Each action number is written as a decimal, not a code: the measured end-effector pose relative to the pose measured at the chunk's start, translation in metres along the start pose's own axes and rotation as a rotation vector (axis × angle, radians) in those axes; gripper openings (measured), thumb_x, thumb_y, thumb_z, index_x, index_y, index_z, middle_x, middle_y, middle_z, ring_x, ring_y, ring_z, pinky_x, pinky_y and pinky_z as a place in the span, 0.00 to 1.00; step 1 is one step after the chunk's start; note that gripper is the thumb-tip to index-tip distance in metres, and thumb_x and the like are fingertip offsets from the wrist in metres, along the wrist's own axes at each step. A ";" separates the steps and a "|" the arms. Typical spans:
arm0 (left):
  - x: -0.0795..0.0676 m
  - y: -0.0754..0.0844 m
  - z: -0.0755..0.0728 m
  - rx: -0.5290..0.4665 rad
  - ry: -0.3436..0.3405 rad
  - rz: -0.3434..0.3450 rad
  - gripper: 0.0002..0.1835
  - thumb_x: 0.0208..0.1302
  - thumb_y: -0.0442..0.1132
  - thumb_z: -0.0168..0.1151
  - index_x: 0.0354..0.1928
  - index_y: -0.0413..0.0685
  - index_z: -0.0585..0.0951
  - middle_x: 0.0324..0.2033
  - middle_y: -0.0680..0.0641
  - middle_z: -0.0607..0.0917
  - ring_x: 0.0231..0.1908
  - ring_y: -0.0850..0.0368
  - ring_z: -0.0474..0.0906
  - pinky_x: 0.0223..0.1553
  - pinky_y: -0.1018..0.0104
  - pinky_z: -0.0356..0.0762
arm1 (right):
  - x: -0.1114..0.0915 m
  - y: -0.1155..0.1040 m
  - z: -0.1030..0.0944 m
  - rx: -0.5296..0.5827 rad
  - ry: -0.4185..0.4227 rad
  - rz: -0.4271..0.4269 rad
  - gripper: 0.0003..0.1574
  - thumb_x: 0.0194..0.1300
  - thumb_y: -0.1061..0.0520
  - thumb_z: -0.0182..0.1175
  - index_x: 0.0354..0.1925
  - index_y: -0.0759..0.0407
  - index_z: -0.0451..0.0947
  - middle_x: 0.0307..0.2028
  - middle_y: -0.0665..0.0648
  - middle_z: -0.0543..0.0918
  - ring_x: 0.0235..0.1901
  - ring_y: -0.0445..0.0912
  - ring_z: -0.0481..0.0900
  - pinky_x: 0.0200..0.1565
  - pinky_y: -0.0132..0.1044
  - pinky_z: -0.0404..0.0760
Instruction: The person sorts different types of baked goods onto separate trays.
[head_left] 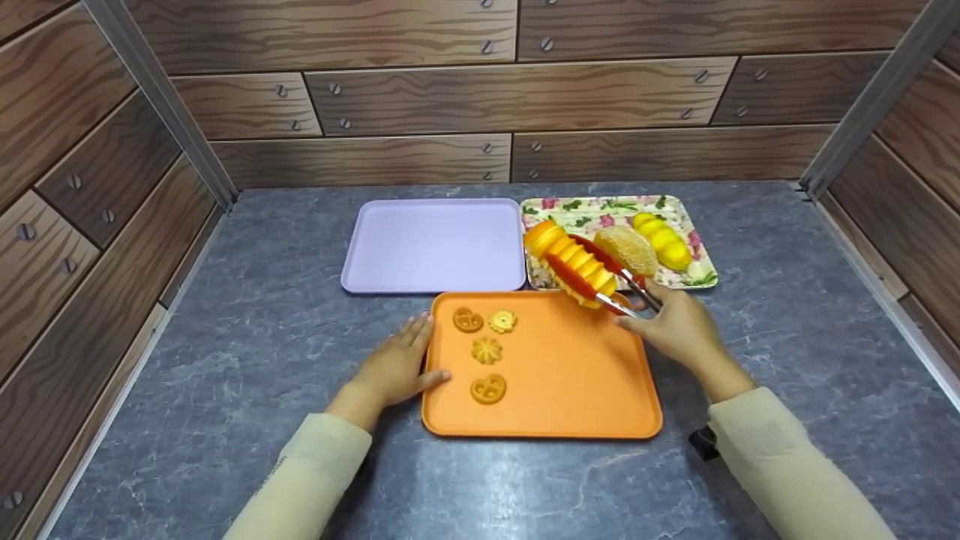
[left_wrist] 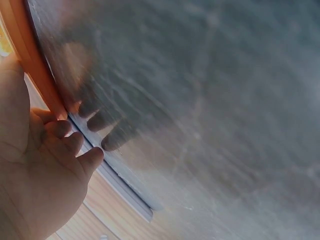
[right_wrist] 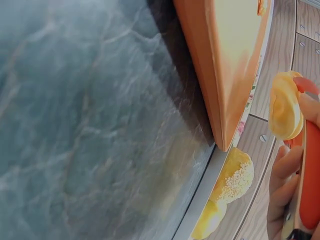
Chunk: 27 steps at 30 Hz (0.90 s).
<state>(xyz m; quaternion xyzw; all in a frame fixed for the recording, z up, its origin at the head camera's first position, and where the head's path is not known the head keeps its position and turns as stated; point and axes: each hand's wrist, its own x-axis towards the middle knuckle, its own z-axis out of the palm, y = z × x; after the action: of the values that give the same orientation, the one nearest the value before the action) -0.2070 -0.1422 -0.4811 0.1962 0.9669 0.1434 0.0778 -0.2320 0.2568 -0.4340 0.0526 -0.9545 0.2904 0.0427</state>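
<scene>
My right hand (head_left: 679,326) grips a pair of tongs (head_left: 622,304) with red tips and metal arms. Between the tips is a long, ridged yellow-orange bread roll (head_left: 577,259), held over the seam between the floral tray (head_left: 585,206) and the orange tray (head_left: 570,375); in the right wrist view the roll (right_wrist: 285,105) shows end-on. My left hand (head_left: 394,364) rests against the orange tray's left edge, fingers extended along the rim and thumb over it. On that tray's left half lie two pretzel-shaped biscuits (head_left: 488,389), a flower-shaped biscuit (head_left: 487,350) and a round scalloped biscuit (head_left: 502,322).
The floral tray carries a round seeded bun (head_left: 626,251) and a lobed yellow bread (head_left: 662,241). To its left, behind the orange tray, lies a lilac tray (head_left: 435,247). Wood-patterned walls (head_left: 420,97) enclose the grey marbled table (head_left: 225,360) at the back and sides.
</scene>
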 end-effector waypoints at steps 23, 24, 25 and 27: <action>0.000 -0.001 0.000 0.003 -0.008 -0.009 0.48 0.64 0.62 0.54 0.74 0.39 0.50 0.72 0.39 0.53 0.71 0.45 0.47 0.67 0.49 0.52 | 0.027 -0.008 0.011 -0.070 0.000 0.081 0.58 0.54 0.38 0.67 0.68 0.72 0.58 0.58 0.75 0.70 0.52 0.68 0.72 0.49 0.62 0.71; 0.000 -0.001 0.000 0.000 -0.006 -0.007 0.48 0.64 0.62 0.55 0.74 0.39 0.50 0.72 0.39 0.53 0.71 0.44 0.47 0.67 0.49 0.52 | 0.028 -0.008 0.012 -0.075 -0.003 0.083 0.58 0.55 0.37 0.67 0.68 0.72 0.58 0.58 0.75 0.71 0.52 0.68 0.72 0.49 0.62 0.71; 0.000 -0.001 0.001 -0.002 -0.002 -0.004 0.48 0.64 0.62 0.55 0.74 0.39 0.50 0.71 0.38 0.54 0.71 0.44 0.47 0.67 0.49 0.52 | 0.029 -0.008 0.013 -0.080 -0.006 0.085 0.57 0.55 0.37 0.67 0.68 0.72 0.58 0.58 0.75 0.71 0.52 0.68 0.72 0.49 0.62 0.71; 0.001 -0.002 0.001 -0.004 -0.004 -0.005 0.48 0.64 0.62 0.55 0.74 0.39 0.50 0.71 0.38 0.53 0.71 0.44 0.47 0.67 0.49 0.52 | 0.030 -0.008 0.014 -0.085 -0.009 0.086 0.57 0.55 0.38 0.67 0.68 0.72 0.59 0.57 0.75 0.72 0.51 0.68 0.73 0.49 0.62 0.71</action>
<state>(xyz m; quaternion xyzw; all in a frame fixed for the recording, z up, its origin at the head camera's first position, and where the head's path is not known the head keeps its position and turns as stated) -0.2080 -0.1430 -0.4826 0.1939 0.9669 0.1449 0.0803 -0.2617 0.2401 -0.4381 0.0109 -0.9675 0.2512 0.0279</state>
